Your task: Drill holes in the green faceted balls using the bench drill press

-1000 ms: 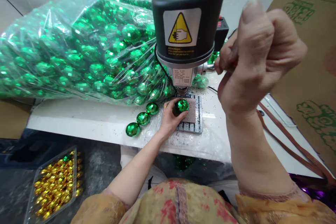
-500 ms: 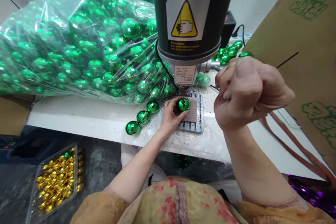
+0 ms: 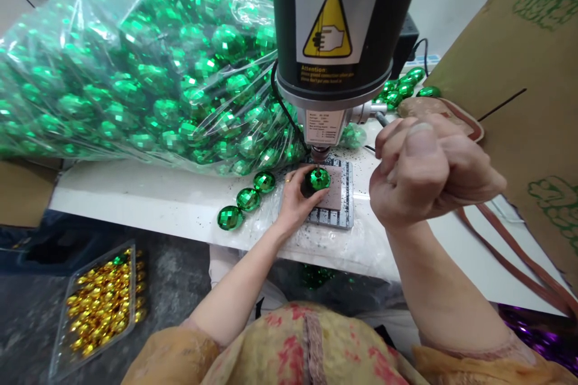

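My left hand (image 3: 297, 195) holds a faceted green ball (image 3: 320, 178) between thumb and fingers, on the plate (image 3: 335, 192) beneath the black drill press (image 3: 332, 30). The drill's tip meets the top of the ball, where a small dark hole shows. Raised to the right of the drill, my right hand (image 3: 428, 168) is closed in a fist near the end of the machine's side shaft; what it grips, if anything, is hidden by the fingers. Beside my left hand, three green balls (image 3: 248, 199) lie in a slanting row on the white table (image 3: 171, 204).
A big clear bag of green balls (image 3: 149, 78) fills the back left. Several green balls (image 3: 401, 91) lie behind the drill. A cardboard box (image 3: 519, 114) stands at the right, with brown straps (image 3: 510, 252) nearby. Gold balls fill a clear tray (image 3: 56, 349) at lower left.
The view has shifted slightly, so the drill appears larger and further right. Both hands keep nearly the same pose, and the ball stays under the drill.
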`<move>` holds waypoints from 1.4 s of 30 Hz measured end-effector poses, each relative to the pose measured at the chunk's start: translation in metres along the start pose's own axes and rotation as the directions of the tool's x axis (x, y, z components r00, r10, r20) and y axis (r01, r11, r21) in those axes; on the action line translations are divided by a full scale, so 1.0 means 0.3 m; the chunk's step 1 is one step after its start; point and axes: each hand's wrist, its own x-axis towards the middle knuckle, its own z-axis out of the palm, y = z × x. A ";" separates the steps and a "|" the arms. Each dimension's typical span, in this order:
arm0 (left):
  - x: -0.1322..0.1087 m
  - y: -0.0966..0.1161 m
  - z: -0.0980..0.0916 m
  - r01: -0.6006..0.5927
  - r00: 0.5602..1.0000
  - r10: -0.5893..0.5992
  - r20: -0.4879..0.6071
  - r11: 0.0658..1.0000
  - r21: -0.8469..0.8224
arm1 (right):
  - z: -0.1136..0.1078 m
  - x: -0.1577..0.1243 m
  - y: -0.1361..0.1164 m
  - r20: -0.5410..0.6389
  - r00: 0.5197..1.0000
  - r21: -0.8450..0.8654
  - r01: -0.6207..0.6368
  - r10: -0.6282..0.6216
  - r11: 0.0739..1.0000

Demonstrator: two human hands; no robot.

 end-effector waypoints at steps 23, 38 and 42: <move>-0.002 -0.009 0.009 0.002 1.000 -0.002 -0.010 1.000 0.007 | -0.027 -0.034 0.028 0.056 0.990 0.019 0.125 -0.126 0.992; -0.354 0.102 -0.156 -0.528 0.827 0.498 0.260 0.847 0.057 | 0.087 0.157 -0.013 -0.114 0.978 -0.010 -0.177 0.175 0.984; -0.446 0.050 -0.201 -0.726 0.654 0.614 0.441 0.673 0.141 | 0.082 0.154 -0.005 -0.112 0.977 0.012 -0.183 0.183 0.983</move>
